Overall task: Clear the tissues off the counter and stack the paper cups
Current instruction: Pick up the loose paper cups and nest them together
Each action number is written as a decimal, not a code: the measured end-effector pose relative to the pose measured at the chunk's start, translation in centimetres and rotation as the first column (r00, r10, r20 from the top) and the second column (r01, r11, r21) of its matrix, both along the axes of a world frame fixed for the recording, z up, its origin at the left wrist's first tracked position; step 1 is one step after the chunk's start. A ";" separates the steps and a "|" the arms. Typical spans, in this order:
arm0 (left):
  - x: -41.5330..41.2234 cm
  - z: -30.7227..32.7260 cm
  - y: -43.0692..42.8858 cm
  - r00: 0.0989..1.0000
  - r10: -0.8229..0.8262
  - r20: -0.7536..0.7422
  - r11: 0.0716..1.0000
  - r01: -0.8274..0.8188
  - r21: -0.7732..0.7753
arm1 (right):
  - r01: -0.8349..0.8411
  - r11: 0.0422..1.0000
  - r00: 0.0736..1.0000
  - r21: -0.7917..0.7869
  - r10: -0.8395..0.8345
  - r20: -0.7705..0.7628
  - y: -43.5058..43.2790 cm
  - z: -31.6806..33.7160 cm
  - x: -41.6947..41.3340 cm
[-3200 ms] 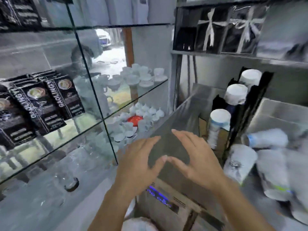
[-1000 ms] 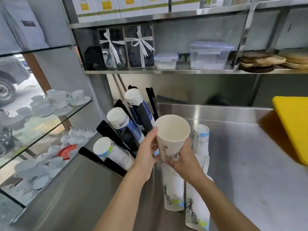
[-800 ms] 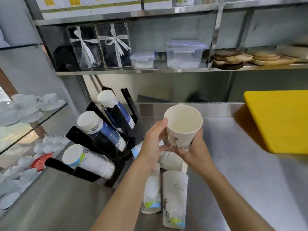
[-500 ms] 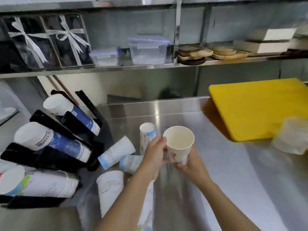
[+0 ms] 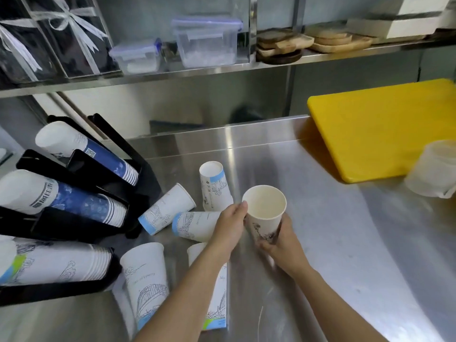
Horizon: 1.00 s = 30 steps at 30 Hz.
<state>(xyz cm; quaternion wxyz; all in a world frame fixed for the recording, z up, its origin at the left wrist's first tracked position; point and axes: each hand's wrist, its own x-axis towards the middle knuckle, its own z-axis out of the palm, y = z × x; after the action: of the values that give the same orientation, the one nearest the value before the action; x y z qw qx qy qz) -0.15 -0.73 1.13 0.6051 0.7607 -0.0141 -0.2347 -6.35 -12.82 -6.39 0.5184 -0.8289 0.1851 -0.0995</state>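
I hold a white paper cup [image 5: 264, 213] upright, mouth up, low over the steel counter [image 5: 345, 243]. My right hand [image 5: 280, 240] wraps its lower body from below. My left hand [image 5: 229, 227] touches its left side near the rim. Several printed paper cups lie on their sides just left of it: one [image 5: 215, 186] behind, one [image 5: 167, 208] angled, one [image 5: 195, 224] partly under my left hand. Two taller cups [image 5: 145, 282] [image 5: 217, 299] lie nearer me, the second half hidden by my left forearm. No tissues can be made out.
A black cup rack [image 5: 74, 208] holding sleeves of stacked cups stands at the left. A yellow cutting board [image 5: 385, 129] lies at the back right, a translucent container [image 5: 434, 171] at its near edge. A steel shelf [image 5: 222, 67] with plastic boxes hangs above.
The view has swung right and down from the glass shelves to the counter. Both hands have brought the held cup down from chest height to just above the counter beside the lying cups.
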 end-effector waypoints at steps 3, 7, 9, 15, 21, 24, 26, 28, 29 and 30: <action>-0.2 0.4 0.5 0.999 0.025 0.025 0.999 -0.026 0.028 | 0.042 0.988 0.997 -0.149 -0.052 -0.063 -0.1 -0.1 -0.8; -1.3 1.7 1.7 0.976 0.054 0.210 0.995 -0.071 0.075 | 0.041 0.975 0.995 -0.220 -0.061 -0.085 0.2 0.5 -2.3; -1.8 2.1 2.5 0.952 0.045 0.304 0.995 -0.071 0.077 | 0.056 0.975 0.991 -0.214 -0.081 -0.110 0.7 0.6 -3.3; -2.1 0.0 5.9 0.905 0.079 0.418 0.952 -0.194 0.239 | 0.044 0.990 0.980 -0.136 -0.069 -0.187 4.3 2.0 -5.4; -3.4 -2.0 8.3 0.953 0.079 0.291 0.898 -0.194 0.394 | 0.028 0.954 0.952 0.300 0.066 -0.300 9.5 3.4 -4.7; -3.5 -2.2 8.9 0.960 0.274 0.054 0.952 -0.279 0.129 | -0.006 0.906 0.952 0.424 0.136 -0.275 11.4 4.1 -4.4; -3.7 -2.6 9.5 0.931 0.318 -0.182 0.945 -0.327 -0.025 | -0.058 0.890 0.967 0.453 0.163 -0.195 12.1 4.5 -4.3; -4.2 -2.0 10.3 0.894 0.279 -0.352 0.939 -0.331 -0.096 | -0.106 0.871 0.978 0.481 0.179 -0.108 12.9 4.9 -4.1; -4.5 -1.3 10.7 0.881 0.263 -0.393 0.936 -0.332 -0.118 | -0.121 0.870 0.982 0.478 0.175 -0.071 13.2 5.0 -4.0; -4.5 -0.6 11.0 0.873 0.248 -0.420 0.928 -0.339 -0.157 | -0.129 0.875 0.985 0.466 0.167 -0.039 13.5 5.3 -3.9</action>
<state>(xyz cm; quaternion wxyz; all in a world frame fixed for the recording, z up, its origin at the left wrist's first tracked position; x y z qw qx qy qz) -4.68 10.26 0.57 0.7065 0.6174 0.1972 -0.2841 -10.22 0.70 -1.09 0.6992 -0.6966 0.1596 0.0199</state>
